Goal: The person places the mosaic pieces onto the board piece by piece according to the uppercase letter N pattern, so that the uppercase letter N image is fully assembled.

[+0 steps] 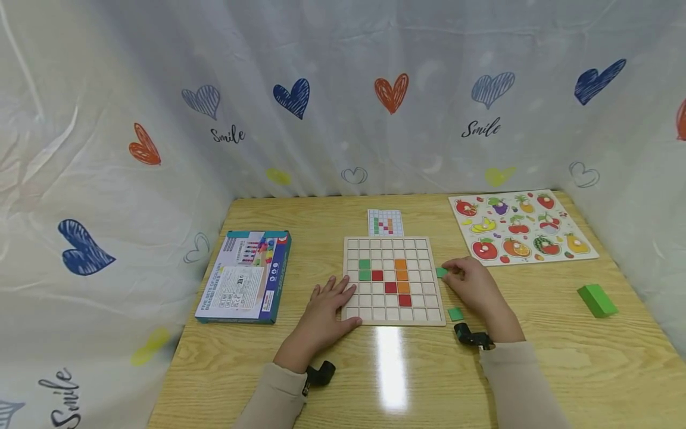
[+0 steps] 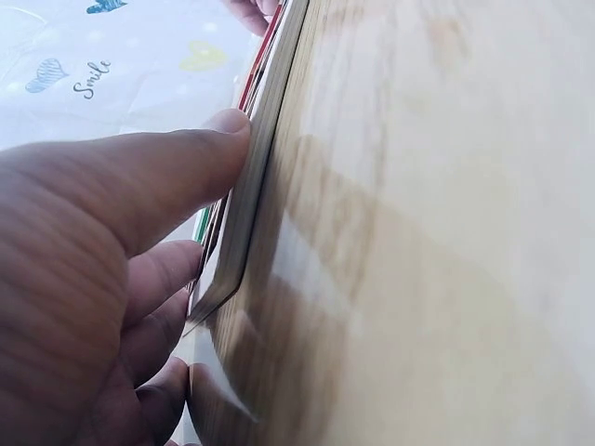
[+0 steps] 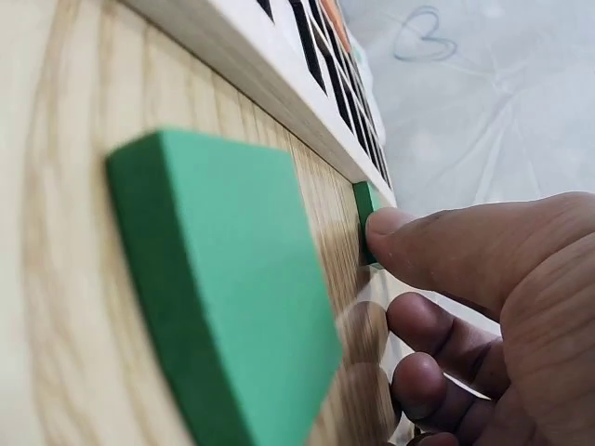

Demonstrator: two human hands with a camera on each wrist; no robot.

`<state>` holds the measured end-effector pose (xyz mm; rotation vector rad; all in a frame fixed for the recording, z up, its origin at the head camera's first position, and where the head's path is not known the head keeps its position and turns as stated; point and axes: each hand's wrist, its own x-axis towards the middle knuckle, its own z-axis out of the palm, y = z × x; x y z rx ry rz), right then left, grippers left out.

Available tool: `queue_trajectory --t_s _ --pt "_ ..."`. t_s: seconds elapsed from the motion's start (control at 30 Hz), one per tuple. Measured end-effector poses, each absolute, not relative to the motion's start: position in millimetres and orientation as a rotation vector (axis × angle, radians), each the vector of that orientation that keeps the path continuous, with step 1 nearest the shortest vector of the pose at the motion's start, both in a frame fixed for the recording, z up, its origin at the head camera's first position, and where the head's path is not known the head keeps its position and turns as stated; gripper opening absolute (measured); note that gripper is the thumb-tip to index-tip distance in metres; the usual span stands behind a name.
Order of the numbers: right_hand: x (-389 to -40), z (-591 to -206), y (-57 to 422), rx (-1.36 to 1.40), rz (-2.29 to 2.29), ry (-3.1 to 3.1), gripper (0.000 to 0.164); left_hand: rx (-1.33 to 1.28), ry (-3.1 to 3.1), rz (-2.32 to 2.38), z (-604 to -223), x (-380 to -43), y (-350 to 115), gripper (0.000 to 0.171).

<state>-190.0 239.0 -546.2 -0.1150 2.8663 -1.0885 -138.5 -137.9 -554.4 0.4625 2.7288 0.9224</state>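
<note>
A wooden grid board (image 1: pixel 371 313) lies on the table, with green (image 1: pixel 365 269), red (image 1: pixel 404 300) and orange tiles (image 1: pixel 401 275) in several of its squares. My left hand (image 1: pixel 324 314) rests on its lower left side, fingers spread, and the thumb (image 2: pixel 200 167) lies along the near edge in the left wrist view. Just off the board's right edge, my right hand (image 1: pixel 474 288) pinches a small green tile (image 3: pixel 364 197) between thumb and fingers; the tile is partly covered by the thumb. A second green tile (image 1: pixel 455 314) lies flat nearer to me, large in the right wrist view.
A printed card (image 1: pixel 384 223) with a coloured grid pattern touches the board's far edge. To the left lies a boxed set (image 1: pixel 243 279). A fruit puzzle board (image 1: pixel 524 228) is at the back right, and a green block (image 1: pixel 597 300) stands on the right.
</note>
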Motion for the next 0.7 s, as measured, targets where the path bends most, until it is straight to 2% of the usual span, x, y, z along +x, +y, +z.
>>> queue_trajectory --t_s 0.43,0.57,0.7 --pt "-187.8 -545.2 235.4 0.034 -1.223 2.902 0.016 0.472 2.725 0.921 -554.8 -139.1 -137.8 0.076" --pt "-184.4 -534.8 211.6 0.047 -1.372 2.893 0.014 0.475 2.730 0.920 -556.1 -139.3 -138.4 0.076" --pt "-182.5 -523.7 170.1 -0.068 -1.438 2.828 0.012 0.479 2.732 0.919 -557.4 -140.0 -138.5 0.076"
